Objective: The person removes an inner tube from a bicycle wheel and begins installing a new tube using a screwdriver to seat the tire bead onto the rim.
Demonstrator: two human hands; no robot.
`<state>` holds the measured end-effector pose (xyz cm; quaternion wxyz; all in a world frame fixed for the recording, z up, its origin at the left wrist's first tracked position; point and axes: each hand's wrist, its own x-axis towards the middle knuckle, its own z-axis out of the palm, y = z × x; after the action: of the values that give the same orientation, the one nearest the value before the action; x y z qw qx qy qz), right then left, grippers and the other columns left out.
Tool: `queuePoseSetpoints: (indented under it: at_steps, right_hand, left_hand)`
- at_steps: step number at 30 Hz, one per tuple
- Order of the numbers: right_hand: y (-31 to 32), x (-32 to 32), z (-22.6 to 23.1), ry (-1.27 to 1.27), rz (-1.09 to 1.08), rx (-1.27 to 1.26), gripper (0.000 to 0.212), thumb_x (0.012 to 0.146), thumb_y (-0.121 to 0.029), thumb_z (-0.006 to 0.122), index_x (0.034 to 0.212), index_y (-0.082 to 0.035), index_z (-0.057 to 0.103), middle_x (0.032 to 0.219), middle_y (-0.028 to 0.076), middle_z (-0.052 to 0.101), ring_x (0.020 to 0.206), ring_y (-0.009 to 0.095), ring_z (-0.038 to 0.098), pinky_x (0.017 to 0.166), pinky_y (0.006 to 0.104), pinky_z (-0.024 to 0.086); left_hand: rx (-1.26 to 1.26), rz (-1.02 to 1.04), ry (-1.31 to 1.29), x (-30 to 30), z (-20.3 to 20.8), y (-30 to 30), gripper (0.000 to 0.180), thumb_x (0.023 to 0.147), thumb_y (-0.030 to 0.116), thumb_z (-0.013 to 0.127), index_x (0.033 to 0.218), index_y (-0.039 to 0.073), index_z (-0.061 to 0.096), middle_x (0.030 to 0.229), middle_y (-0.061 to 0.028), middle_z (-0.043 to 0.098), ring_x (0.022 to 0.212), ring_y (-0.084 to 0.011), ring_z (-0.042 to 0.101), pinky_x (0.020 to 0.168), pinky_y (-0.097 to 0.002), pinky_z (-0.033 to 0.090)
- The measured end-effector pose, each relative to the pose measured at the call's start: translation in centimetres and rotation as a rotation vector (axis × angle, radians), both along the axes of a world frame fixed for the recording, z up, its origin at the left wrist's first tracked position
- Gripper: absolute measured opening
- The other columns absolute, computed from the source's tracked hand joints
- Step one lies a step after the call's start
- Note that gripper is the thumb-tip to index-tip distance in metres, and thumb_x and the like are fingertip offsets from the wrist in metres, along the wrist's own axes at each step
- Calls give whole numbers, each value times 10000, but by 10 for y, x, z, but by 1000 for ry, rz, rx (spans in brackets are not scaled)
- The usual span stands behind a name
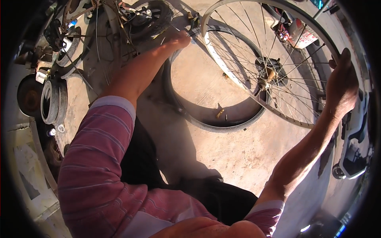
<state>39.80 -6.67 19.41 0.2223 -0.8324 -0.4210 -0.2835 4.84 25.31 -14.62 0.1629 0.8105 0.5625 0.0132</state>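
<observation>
A spoked bicycle wheel [226, 65] without a tyre is held up at a tilt on the right, its hub and sprockets [272, 71] near the middle. My right hand [343, 85] is closed round the far right part of its rim. Beneath and left of the wheel, a black bicycle tyre [214, 127] forms a ring over the concrete floor. At the tyre's upper left edge is my left hand [180, 41], its fingers curled and mostly hidden by the back of the hand. What lies in those fingers does not show.
Bicycle parts and a small wheel [152, 18] crowd the far left. Loose tyres [50, 101] stand at the left side. A small brass-coloured piece [220, 113] lies inside the tyre ring. A white and red bucket [302, 35] stands beyond the wheel. A white frame-like object [353, 158] is at the right.
</observation>
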Motion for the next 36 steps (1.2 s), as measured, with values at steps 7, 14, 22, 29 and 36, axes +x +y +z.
queuePoseSetpoints:
  at_steps: [7,14,22,29,36]
  right_hand:
    - [7,-8,-10,-68,177,130,546,1080,-587,407,1091,-169,758,831,-42,793,758,77,753,716,301,592]
    - [-4,5,-2,-271,237,46,495,1111,-504,380,1101,-139,715,834,-21,793,763,110,769,665,284,592]
    - [0,-67,12,73,-57,137,607,1063,-568,363,1031,-139,791,826,11,788,890,245,767,829,423,562]
    - [-15,-77,19,93,161,109,569,1071,-536,386,981,-94,733,863,143,726,835,377,703,756,461,532]
    - [-49,-108,27,0,558,102,403,936,-461,700,1060,-78,691,913,123,724,865,348,704,780,447,552]
  left_hand:
    - [-58,248,-213,-15,-69,60,706,969,561,550,1526,147,420,1470,-257,498,1358,-421,500,1117,-497,401]
    - [241,97,-502,2,-135,87,405,969,424,591,1249,135,641,1111,-244,665,1063,-418,646,897,-486,516]
    - [566,-27,-610,31,-56,90,272,988,225,597,1161,58,724,1103,-204,713,1067,-405,663,930,-467,532]
    - [349,-5,-1095,74,136,22,243,994,127,533,1127,53,723,1031,-143,724,882,-249,716,813,-375,560]
    - [258,-530,-977,43,331,-76,436,1036,73,485,1471,82,526,916,-30,656,717,-98,553,674,-258,491]
